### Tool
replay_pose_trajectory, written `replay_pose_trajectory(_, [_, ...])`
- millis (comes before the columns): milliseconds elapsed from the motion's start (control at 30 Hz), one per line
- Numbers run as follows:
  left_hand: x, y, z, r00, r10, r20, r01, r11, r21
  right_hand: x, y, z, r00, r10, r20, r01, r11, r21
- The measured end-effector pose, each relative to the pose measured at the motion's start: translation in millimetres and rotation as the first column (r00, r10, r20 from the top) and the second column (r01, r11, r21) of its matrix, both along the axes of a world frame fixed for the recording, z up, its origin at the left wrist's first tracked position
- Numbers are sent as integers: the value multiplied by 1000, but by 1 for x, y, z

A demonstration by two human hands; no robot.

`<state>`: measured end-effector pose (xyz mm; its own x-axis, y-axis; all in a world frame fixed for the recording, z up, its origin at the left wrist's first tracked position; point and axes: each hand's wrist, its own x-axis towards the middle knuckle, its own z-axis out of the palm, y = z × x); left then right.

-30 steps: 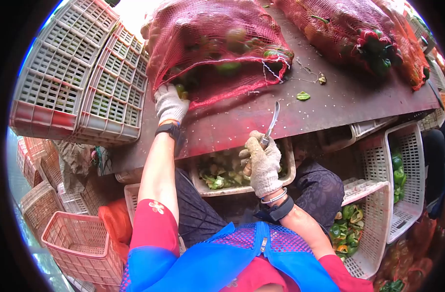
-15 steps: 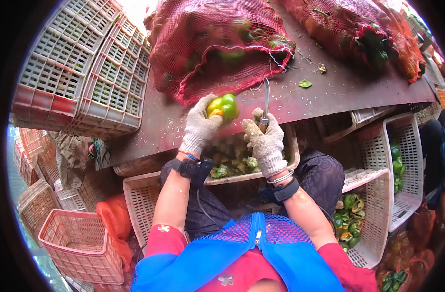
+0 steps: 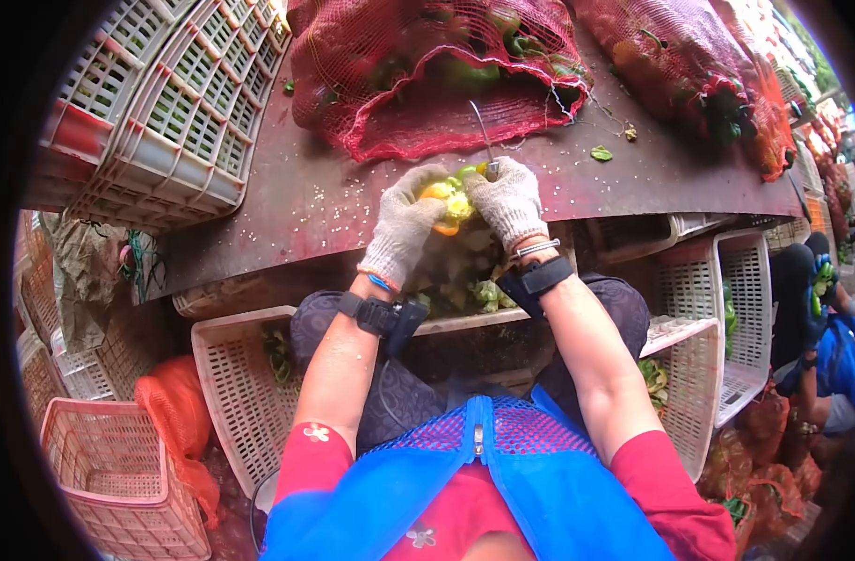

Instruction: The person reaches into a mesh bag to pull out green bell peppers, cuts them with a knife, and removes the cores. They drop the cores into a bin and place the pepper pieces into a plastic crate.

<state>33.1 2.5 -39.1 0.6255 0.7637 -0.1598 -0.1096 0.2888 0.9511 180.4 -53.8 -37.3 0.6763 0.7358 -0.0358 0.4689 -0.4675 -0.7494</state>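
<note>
My left hand (image 3: 404,217), in a whitish knit glove, is closed around a yellow-green bell pepper (image 3: 454,222). A pale, lumpy inner part of the pepper faces up between my hands. My right hand (image 3: 509,198), gloved too, grips a knife with a thin curved blade (image 3: 483,131) that points up and away from me. Its fingers press against the pepper's right side, and part of the knife's handle is hidden in them. Just beyond, a red mesh bag (image 3: 418,103) with green peppers inside lies on the table (image 3: 287,201), its mouth towards me.
Below my hands, a crate (image 3: 474,320) holds pale green pepper scraps. Stacked plastic crates (image 3: 198,112) stand at left, with a pinkish basket (image 3: 109,449) lower down. More crates (image 3: 694,355) are at my right. Another mesh bag (image 3: 661,65) lies at the back right. A person (image 3: 825,327) sits far right.
My hands have come together at the pepper; they were apart before. The pepper's pale inside now shows. The knife has moved left with my right hand, and the whole view has shifted somewhat.
</note>
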Motion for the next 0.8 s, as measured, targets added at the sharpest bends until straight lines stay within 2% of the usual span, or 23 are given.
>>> replay_pose_trajectory(100, [-2,-2,-2,989,95,116,-81,990,-115,13,12,-11,912,-12,-410,66,991,119])
replay_pose_trajectory(200, [-3,-6,-17,962,155,225,-125,982,-142,17,14,-11,999,20,-34,-19,1000,22])
replay_pose_trajectory(233, [0,-10,-15,951,201,233,-169,974,-147,-2,-2,4,971,-120,207,78,977,200])
replay_pose_trajectory(267, [2,-9,-18,960,210,186,-201,978,-61,-7,-12,6,937,-154,315,84,971,226])
replay_pose_trajectory(333, [4,-10,-16,967,242,81,-250,962,109,-26,-37,26,996,-73,-54,77,992,95])
replay_pose_trajectory(367, [3,-16,-9,976,219,8,-211,930,300,-33,-42,24,998,-33,-60,40,992,116])
replay_pose_trajectory(400, [3,-22,-7,975,218,-36,-188,904,385,-34,-44,18,999,-1,-39,6,992,127])
replay_pose_trajectory(433, [3,-27,-6,972,223,-77,-162,870,466,-33,-44,15,948,-10,-317,57,988,141])
replay_pose_trajectory(467, [3,-30,-6,964,239,-118,-139,829,542,-31,-43,13,822,-5,-569,103,985,141])
replay_pose_trajectory(533, [1,-34,-7,977,196,-85,-128,856,501,-18,-42,4,544,32,-838,109,988,108])
replay_pose_trajectory(567, [1,-36,-9,981,182,-62,-129,863,488,-11,-41,-11,569,86,-818,69,986,152])
replay_pose_trajectory(667, [-1,-39,-5,989,144,-15,-120,873,472,-11,-44,5,471,109,-875,70,984,161])
replay_pose_trajectory(733, [-1,-38,-8,991,132,1,-117,876,467,-11,-43,3,499,135,-856,29,985,172])
replay_pose_trajectory(767, [1,-34,-7,986,165,23,-164,936,311,-10,-42,2,514,149,-845,9,984,178])
replay_pose_trajectory(800, [1,-30,-7,979,200,36,-203,969,142,-12,-46,1,442,151,-884,41,981,188])
